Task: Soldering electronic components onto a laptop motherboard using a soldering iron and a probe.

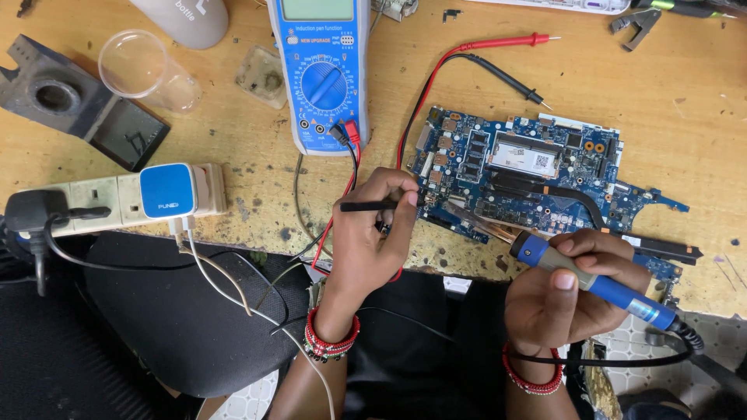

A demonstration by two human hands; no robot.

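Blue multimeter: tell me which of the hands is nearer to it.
Left. The left hand, holding black tweezers, lies just below the blue multimeter. The right hand, gripping the blue soldering iron, is further away, lower right.

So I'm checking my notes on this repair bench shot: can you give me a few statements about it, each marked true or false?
1. The left hand holds thin black tweezers at the blue circuit board. True.
2. The right hand is empty. False: it grips a blue soldering iron.
3. The blue multimeter lies above the left hand. True.
4. The red probe touches the board. False: it lies apart on the wooden bench.
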